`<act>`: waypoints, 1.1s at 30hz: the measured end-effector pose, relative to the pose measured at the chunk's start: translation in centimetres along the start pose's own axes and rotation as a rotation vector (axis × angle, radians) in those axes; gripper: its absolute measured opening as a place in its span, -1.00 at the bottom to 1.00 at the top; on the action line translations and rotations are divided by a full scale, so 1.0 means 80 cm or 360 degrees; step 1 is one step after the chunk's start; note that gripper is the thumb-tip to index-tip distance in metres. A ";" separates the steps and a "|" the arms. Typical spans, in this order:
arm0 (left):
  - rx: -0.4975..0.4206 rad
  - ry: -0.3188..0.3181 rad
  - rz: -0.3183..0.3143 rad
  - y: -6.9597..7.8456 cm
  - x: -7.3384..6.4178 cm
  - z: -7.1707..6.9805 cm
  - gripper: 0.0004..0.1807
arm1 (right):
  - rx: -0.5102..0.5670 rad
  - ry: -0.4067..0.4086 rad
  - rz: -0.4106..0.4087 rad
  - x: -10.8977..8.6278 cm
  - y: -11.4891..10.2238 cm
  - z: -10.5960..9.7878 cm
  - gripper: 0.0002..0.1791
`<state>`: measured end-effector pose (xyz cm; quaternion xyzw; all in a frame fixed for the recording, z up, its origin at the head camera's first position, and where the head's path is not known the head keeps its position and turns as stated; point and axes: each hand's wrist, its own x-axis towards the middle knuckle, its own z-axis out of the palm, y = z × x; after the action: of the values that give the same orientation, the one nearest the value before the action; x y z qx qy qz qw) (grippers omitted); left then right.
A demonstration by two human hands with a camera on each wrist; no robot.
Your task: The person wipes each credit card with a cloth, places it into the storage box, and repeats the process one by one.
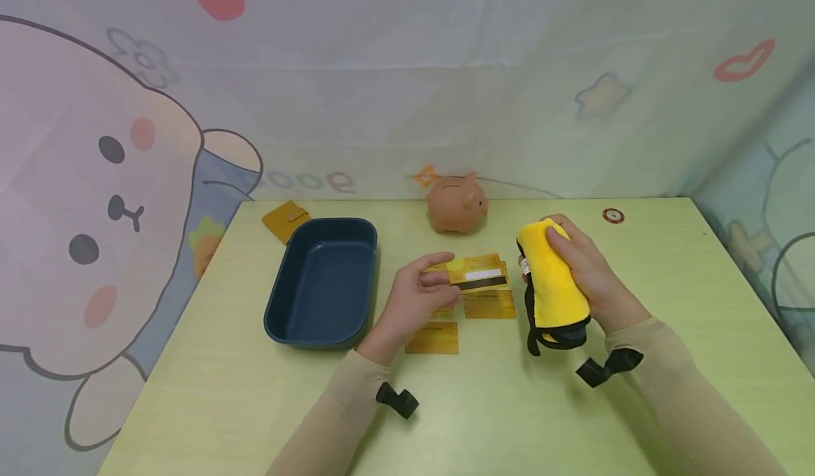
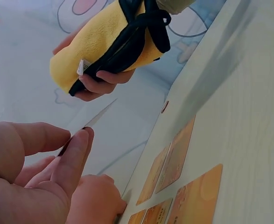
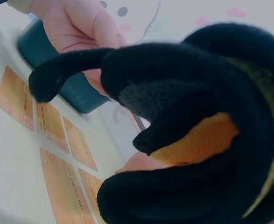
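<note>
L hand [image 1: 417, 292] pinches a gold card [image 1: 479, 276] btwn thumb & fingers; card is up off the table [image 1: 503, 405], roughly mid-table, w/ its white strip & dark stripe facing the head cam; L wrist view shows it nearly edge-on; R hand [image 1: 588, 267] grasps a yellow cloth bundle [image 1: 555, 274], thumb on one side, fingers wrapped round the other; bundle has blk trim, a small white tag & a blk strap hanging at its lower end; it's also held above the table, just R of the pinched card, the two apart; under & near the L hand, more gold cards [image 1: 431, 337] lie flat on the table; both wrist views show 5 of these, set close together in rows.

Dk blue tray [image 1: 326, 285] sits L of the cards, near the L forearm; mustard wallet [image 1: 283, 220] lies by the tray's far L corner; orange-pink piggy bank [image 1: 457, 205] stands at the table's back edge, snout to the R; small red-&-white chip [image 1: 613, 216] lies flat, back R; behind it all, a pale printed backdrop [image 1: 407, 101] w/ hearts, a star & a big cartoon animal at L.
</note>
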<state>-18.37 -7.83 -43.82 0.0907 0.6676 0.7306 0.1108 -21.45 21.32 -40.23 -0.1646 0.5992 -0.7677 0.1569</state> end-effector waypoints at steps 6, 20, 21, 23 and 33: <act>0.0074 -0.0017 0.0010 -0.001 0.001 0.008 -0.37 | -0.0200 0.0055 -0.0018 0.003 0.000 0.008 -0.82; 0.0288 -0.0004 -0.0016 -0.001 0.001 0.029 -0.38 | -0.0794 0.0079 -0.0073 0.011 0.004 0.038 -0.76; 0.0280 -0.0010 -0.0018 -0.001 0.001 0.030 -0.38 | -0.0835 0.0070 -0.0089 0.012 0.005 0.041 -0.74; 0.0269 -0.0018 -0.0013 0.001 0.000 0.032 -0.39 | -0.0923 0.0045 -0.0140 0.013 0.007 0.044 -0.74; 0.0188 -0.0064 0.0020 0.002 0.001 0.033 -0.35 | -0.1570 -0.0025 -0.0509 0.015 0.023 0.063 -0.72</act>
<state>-17.68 -5.28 -43.45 0.1161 0.7065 0.6887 0.1142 -20.24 16.01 -40.77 -0.3142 0.8560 -0.4070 -0.0543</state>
